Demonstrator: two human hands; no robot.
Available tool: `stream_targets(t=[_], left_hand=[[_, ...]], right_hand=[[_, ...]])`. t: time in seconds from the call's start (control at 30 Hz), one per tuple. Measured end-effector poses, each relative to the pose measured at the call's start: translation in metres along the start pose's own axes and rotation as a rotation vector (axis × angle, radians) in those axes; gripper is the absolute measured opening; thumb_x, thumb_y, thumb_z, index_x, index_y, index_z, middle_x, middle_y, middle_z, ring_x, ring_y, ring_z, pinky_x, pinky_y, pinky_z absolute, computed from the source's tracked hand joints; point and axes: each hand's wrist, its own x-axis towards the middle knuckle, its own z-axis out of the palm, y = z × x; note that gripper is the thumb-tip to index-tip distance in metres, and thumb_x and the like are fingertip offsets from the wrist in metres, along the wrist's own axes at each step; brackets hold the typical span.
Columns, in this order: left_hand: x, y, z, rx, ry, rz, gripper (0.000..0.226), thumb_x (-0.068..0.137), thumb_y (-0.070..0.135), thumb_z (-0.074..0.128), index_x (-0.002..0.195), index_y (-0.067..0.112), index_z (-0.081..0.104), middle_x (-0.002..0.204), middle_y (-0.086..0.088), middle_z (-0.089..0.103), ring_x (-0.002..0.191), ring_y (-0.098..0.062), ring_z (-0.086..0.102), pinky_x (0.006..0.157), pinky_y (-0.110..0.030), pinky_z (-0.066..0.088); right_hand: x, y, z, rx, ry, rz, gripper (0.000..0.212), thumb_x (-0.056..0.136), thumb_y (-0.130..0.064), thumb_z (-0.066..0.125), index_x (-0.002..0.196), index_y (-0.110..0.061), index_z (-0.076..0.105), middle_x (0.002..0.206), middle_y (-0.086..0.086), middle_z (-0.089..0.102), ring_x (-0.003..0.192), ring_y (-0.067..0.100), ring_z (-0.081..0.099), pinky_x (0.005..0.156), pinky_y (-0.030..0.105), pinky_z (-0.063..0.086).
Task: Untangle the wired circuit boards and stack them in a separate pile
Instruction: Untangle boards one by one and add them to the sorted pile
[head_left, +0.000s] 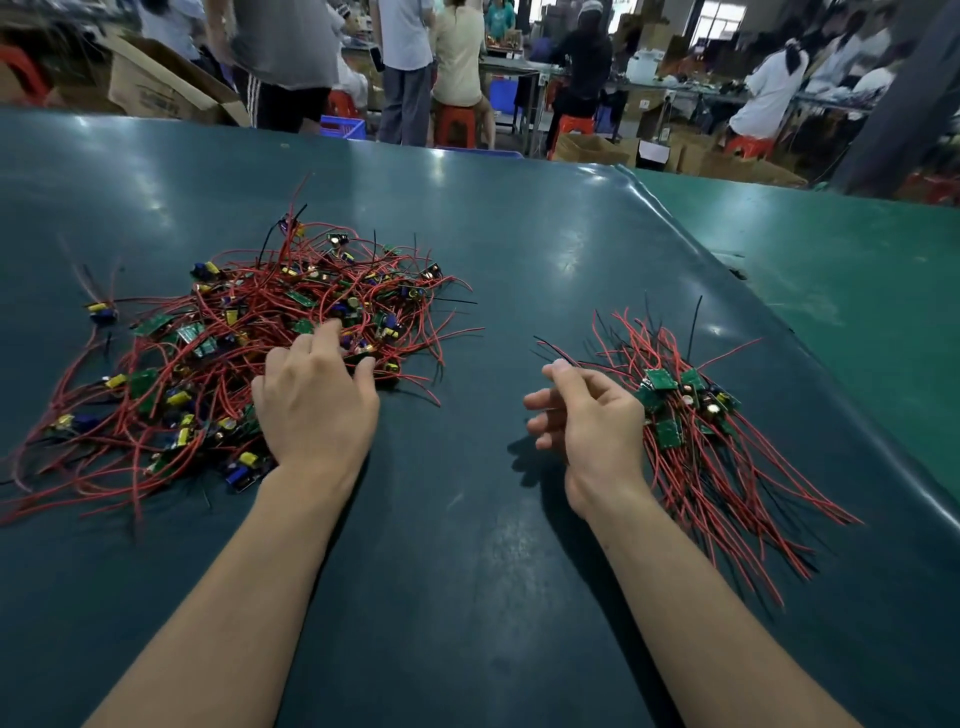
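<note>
No legible text anywhere. Cardboard box beyond worktop's far edge carries dark printing, too blurred to read. Circuit boards: markings too small to make out.

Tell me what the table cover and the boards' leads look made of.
Table cover: likely soft vinyl or rubber mat, dark green, glossy; it mirrors the ceiling lights and curls at its right edge. Leads: thin wire in red, some black, plastic-looking insulation, bending freely.

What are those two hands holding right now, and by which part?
The left hand is pressed into the tangled pile; any grip is hidden. The right hand, beside the sorted pile, is loosely curled and appears empty.
</note>
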Motion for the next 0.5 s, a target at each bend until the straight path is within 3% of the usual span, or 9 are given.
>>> stream_targets(t=[0.17,0.3,0.43,0.5], left_hand=[[0.000,0.002,0.001,-0.043,0.086,0.020,0.026,0.091,0.024,0.062,0.115,0.015,0.068,0.106,-0.010,0.070,0.102,-0.036,0.054,0.088,-0.046,0.038],[-0.005,0.006,-0.001,-0.097,0.297,0.130,0.018,0.093,0.031,0.063,0.099,0.020,0.075,0.095,-0.004,0.071,0.092,-0.033,0.055,0.079,-0.041,0.033],[-0.016,0.020,-0.002,-0.248,0.417,0.380,0.016,0.093,0.029,0.066,0.089,0.017,0.076,0.085,-0.002,0.068,0.080,-0.030,0.056,0.071,-0.041,0.038],[-0.026,0.031,0.000,-0.348,0.403,0.565,0.014,0.091,0.025,0.068,0.083,0.015,0.076,0.080,-0.001,0.067,0.074,-0.029,0.057,0.069,-0.043,0.043]], right_hand=[[0.000,0.001,-0.001,-0.026,-0.031,-0.005,0.014,0.096,-0.016,0.060,0.087,-0.006,0.064,0.054,0.003,0.065,0.037,0.012,0.051,0.034,0.018,0.036],[0.001,0.000,-0.002,-0.031,-0.071,0.009,0.013,0.096,-0.016,0.061,0.086,-0.008,0.063,0.054,0.002,0.065,0.036,0.011,0.049,0.034,0.018,0.035],[-0.003,0.004,0.001,-0.167,-0.247,-0.063,0.003,0.094,-0.014,0.063,0.095,-0.017,0.064,0.067,0.001,0.067,0.041,0.012,0.053,0.035,0.020,0.039],[-0.005,0.008,0.003,-0.307,-0.316,-0.174,0.027,0.092,-0.009,0.065,0.112,-0.028,0.060,0.082,0.001,0.066,0.048,0.014,0.057,0.038,0.022,0.043]])
